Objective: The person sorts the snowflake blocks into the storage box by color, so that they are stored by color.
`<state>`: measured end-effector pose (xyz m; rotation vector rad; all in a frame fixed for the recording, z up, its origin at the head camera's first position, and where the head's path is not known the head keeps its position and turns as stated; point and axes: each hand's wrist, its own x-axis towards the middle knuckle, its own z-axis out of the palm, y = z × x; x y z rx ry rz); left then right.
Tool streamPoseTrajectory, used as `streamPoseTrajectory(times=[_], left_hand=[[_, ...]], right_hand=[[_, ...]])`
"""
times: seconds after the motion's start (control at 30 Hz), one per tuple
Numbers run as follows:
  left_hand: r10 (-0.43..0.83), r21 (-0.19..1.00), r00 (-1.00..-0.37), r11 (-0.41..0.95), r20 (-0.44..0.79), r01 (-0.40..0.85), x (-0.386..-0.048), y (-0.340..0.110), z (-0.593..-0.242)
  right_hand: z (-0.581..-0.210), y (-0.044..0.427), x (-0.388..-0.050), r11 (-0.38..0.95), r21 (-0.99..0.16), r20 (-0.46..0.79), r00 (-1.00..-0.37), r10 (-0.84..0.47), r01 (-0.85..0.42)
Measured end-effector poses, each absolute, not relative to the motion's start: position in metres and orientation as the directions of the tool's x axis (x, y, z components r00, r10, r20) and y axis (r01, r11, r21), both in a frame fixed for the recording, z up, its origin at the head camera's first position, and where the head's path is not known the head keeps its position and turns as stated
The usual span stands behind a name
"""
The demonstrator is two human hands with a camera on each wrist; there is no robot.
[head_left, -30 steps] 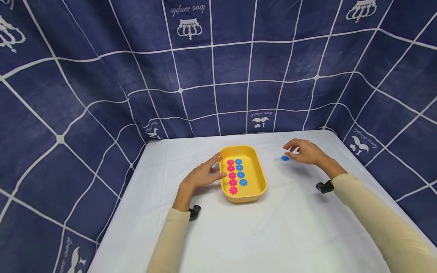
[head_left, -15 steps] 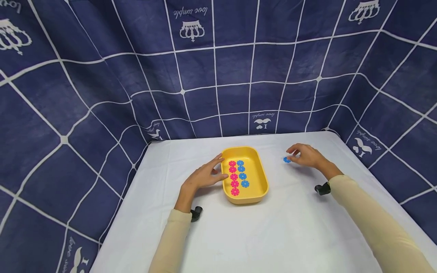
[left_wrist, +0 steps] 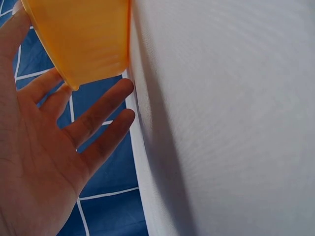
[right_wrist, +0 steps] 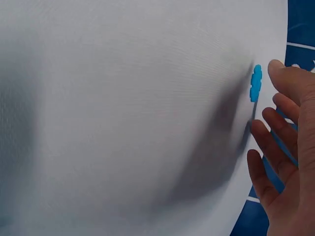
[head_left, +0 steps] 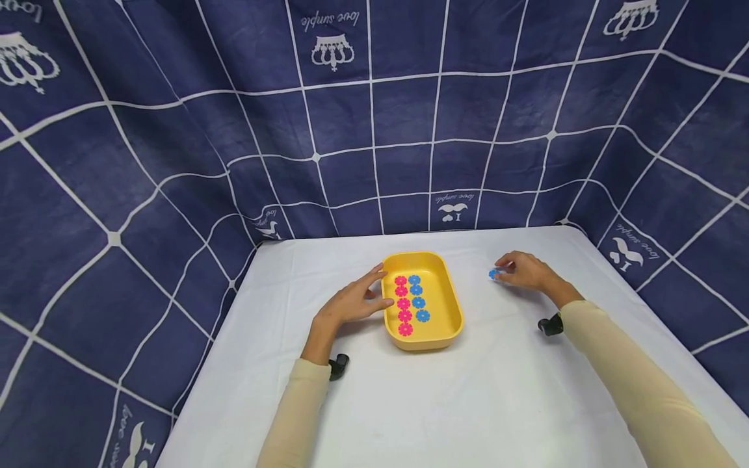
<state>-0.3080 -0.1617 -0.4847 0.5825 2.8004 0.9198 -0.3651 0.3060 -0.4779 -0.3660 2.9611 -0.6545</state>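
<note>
A yellow tray [head_left: 453, 325] stands mid-table, holding a column of pink flower-shaped pieces [head_left: 404, 303] and a column of blue ones [head_left: 418, 302]. My left hand [head_left: 351, 300] rests at its left rim, with thumb and index finger at the edge; in the left wrist view two other fingers stretch out straight below the tray. To the tray's right, my right hand [head_left: 526, 271] hovers low over a single blue flower-shaped piece [right_wrist: 256, 83]. That piece lies on the cloth, and a small gap separates it from the thumb [right_wrist: 283, 76] in the right wrist view.
White cloth [head_left: 445, 403] covers the table. Dark blue checked curtains [head_left: 398, 169] enclose its back and both sides. Each wrist carries a small black camera, such as the one on the right wrist [head_left: 550, 325].
My right hand has come down lower over the loose blue piece, covering part of it. The left hand keeps its place on the tray; the whole view has shifted slightly.
</note>
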Motion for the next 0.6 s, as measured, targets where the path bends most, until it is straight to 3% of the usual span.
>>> streamPoseTrajectory(times=[0.6], left_hand=[[0.458,0.6,-0.888,0.704,0.026,0.38,-0.31,-0.166,-0.485]], right_hand=[[-0.494,0.303,-0.364,0.888,-0.427,-0.027,-0.979,-0.201,-0.171]])
